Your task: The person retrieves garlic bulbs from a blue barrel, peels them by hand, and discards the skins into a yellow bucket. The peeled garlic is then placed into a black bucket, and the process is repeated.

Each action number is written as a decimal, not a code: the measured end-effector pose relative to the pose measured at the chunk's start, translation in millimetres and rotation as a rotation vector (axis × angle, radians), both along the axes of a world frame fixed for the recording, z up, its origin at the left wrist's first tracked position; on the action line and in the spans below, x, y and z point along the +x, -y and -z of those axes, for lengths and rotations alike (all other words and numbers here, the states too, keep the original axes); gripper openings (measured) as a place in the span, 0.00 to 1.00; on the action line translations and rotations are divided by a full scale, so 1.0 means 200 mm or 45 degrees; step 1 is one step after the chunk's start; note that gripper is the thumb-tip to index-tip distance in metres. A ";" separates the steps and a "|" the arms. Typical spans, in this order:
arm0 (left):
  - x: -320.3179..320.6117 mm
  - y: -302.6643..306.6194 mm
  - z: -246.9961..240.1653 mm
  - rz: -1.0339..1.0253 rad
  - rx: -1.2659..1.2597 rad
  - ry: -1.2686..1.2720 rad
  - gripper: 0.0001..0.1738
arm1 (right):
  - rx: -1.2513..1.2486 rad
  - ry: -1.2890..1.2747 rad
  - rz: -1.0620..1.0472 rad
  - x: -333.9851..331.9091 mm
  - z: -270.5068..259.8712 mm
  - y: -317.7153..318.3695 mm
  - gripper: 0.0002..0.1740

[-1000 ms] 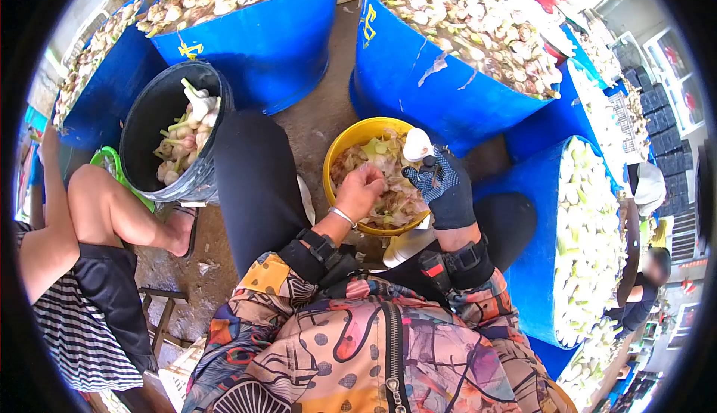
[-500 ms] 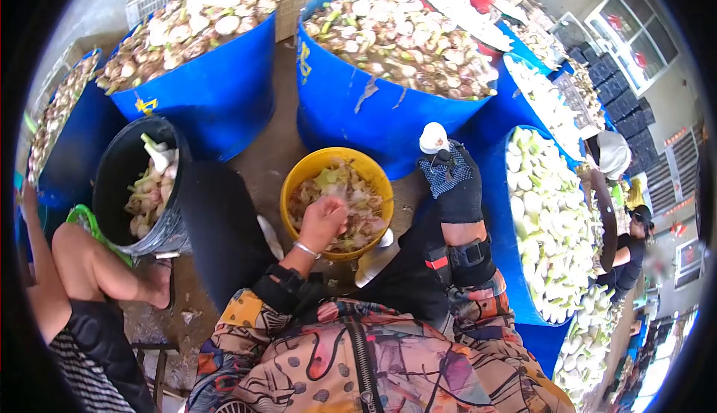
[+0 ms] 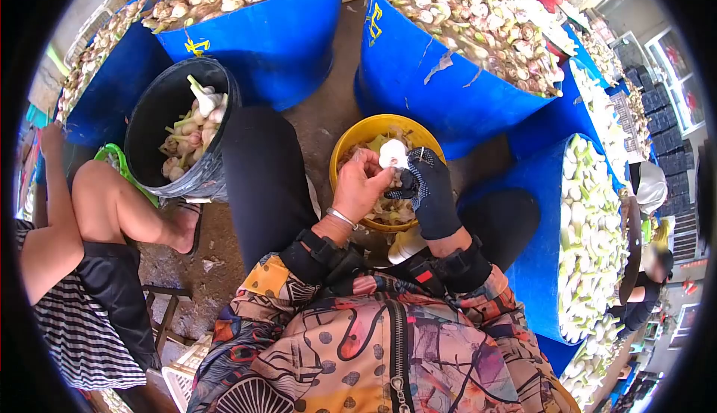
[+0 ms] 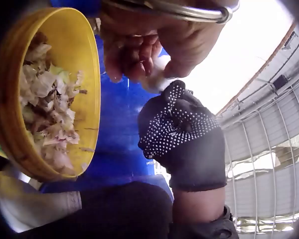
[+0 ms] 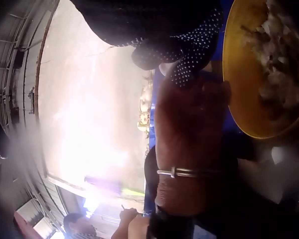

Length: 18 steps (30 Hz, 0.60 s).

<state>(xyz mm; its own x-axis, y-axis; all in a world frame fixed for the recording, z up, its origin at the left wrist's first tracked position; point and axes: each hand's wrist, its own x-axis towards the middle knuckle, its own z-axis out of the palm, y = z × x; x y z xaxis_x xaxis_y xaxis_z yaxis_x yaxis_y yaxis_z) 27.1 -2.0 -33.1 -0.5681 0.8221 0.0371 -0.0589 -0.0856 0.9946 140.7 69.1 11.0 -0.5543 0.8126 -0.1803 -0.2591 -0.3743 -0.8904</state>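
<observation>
A white garlic bulb point(image 3: 393, 154) is held up over a yellow bucket point(image 3: 340, 138) of papery garlic skins. My right hand point(image 3: 431, 193), in a black glove with white dots, grips the bulb from the right and below. Bare and wearing a metal bangle, my left hand point(image 3: 360, 189) pinches at the bulb's near left side with curled fingers. In the left wrist view, the bulb point(image 4: 159, 74) is partly hidden between the bare fingers and the gloved hand point(image 4: 182, 132). Dark fingers cover most of it in the right wrist view.
A black bucket point(image 3: 142, 125) of garlic bulbs stands left of my knee. Large blue tubs point(image 3: 455, 114) heaped with garlic ring the far side and right. Another person's bare leg point(image 3: 123, 196) is close on the left, beside a green basket point(image 3: 134, 178).
The garlic bulb and my right hand have come in from the right to over the yellow bucket. My left hand has risen from the bucket to the bulb. The head view has shifted.
</observation>
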 end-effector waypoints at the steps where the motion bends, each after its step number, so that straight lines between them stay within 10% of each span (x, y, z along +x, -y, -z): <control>1: 0.00 0.00 0.00 0.019 0.007 0.018 0.10 | -0.015 0.012 0.006 0.00 -0.02 0.00 0.07; 18: 0.01 -0.02 0.01 0.115 0.051 0.236 0.05 | -0.210 -0.048 -0.014 0.03 0.01 -0.05 0.07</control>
<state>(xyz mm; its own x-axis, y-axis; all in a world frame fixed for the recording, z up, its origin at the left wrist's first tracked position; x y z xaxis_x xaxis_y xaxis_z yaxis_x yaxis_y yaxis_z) 28.2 1.2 -34.3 -0.4925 0.8699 -0.0279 -0.2500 -0.1106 0.9619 147.7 79.1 8.5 -0.5718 0.7677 -0.2894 -0.2865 -0.5174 -0.8064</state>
